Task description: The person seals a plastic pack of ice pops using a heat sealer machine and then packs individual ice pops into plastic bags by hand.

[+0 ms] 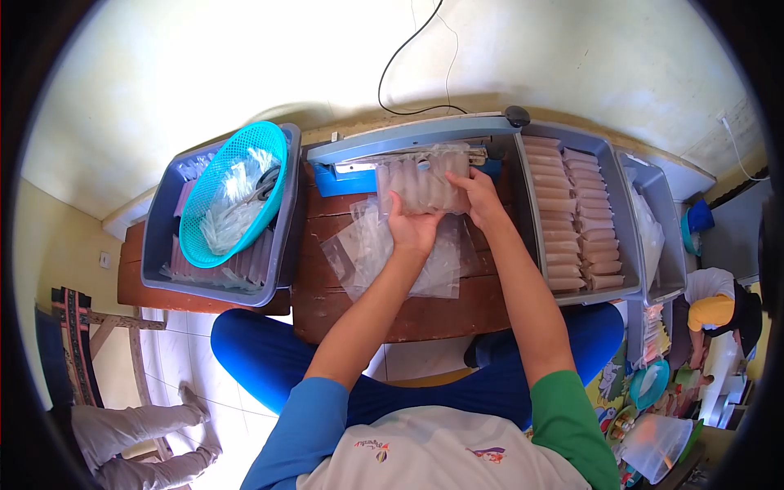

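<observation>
A clear plastic bag packed with several pale, tube-shaped packets (416,186) is held up in both hands. My left hand (413,229) supports its lower edge from below, the thumb on the front. My right hand (477,198) grips its right side. The bag's upper edge lies at the blue heat sealer (336,181), whose grey lever arm (384,137) stretches across behind it. Whether the edge is between the jaws I cannot tell. Below my hands, flat clear plastic bags (441,269) lie loosely piled on the brown wooden table (322,306).
Left stands a grey tub (282,278) with a turquoise basket (189,245) of clear plastic tilted on it. Right, a grey crate (608,155) holds rows of filled pinkish packets (563,220); another bin (674,253) adjoins it. A person (706,306) is far right; another person's legs (139,429) show lower left.
</observation>
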Demonstrator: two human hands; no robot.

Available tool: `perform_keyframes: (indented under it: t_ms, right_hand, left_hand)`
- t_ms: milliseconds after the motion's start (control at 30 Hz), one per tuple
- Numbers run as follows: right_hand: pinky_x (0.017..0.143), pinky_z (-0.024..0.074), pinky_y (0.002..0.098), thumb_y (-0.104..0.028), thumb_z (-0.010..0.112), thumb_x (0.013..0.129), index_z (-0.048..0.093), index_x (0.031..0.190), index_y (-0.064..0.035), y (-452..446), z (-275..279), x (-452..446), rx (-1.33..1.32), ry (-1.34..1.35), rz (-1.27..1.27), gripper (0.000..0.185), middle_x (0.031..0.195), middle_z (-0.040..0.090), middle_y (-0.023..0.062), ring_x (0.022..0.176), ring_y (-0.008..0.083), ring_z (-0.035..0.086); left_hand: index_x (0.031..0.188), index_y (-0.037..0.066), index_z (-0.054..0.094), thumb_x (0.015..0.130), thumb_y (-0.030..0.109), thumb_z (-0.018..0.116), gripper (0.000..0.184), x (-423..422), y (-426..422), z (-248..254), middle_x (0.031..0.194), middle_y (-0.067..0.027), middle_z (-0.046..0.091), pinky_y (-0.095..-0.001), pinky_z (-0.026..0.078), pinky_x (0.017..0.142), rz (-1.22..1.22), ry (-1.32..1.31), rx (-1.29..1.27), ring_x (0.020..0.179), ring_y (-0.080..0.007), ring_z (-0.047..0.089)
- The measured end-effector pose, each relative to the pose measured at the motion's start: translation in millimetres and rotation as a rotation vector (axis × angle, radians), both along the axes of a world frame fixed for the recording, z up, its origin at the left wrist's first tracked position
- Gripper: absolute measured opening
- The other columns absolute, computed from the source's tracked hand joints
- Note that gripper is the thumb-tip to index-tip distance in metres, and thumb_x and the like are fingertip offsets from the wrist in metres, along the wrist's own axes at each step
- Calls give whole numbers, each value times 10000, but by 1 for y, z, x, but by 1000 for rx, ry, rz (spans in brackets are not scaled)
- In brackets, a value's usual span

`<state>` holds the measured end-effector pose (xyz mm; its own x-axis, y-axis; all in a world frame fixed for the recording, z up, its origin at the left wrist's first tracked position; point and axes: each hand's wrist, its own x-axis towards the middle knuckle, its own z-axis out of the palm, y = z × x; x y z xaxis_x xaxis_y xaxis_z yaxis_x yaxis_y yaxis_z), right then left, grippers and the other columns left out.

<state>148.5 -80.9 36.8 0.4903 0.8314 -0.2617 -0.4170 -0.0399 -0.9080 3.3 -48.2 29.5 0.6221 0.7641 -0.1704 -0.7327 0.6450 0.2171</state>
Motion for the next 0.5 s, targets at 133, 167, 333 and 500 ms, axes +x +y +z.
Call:
perform_keyframes:
  t_ms: [133,167,333,500]
  right_hand:
    - [848,485,312,-114,782,755,588,1132,13,-2,9,-3,73,-45,18,443,1048,658,105,938,186,638]
    - [848,485,312,-114,782,755,588,1132,13,-3,11,-5,73,-46,18,443,1048,658,105,938,186,638]
    - [895,482,331,3,755,713,565,1176,-22,-16,7,-17,192,-41,31,501,1088,647,85,990,190,623]
    - [910,478,333,81,716,694,546,1191,-18,-31,2,-22,252,-14,3,534,1110,632,85,1024,193,610]
  left_hand:
    - [1465,109,303,986,536,352,643,-3,1,-1,1508,-142,329,-599,233,1124,5,-27,17,1394,-375,298]
    - [1465,110,307,985,535,356,642,-4,2,-2,1508,-138,332,-599,236,1123,2,-44,29,1394,-374,299]
    - [1455,109,342,989,490,377,602,-18,5,-8,1491,-126,376,-550,239,1136,-62,-82,90,1386,-346,324]
    - [1450,84,357,989,434,416,582,-33,12,-15,1476,-117,408,-484,234,1148,-84,-34,223,1374,-318,353]
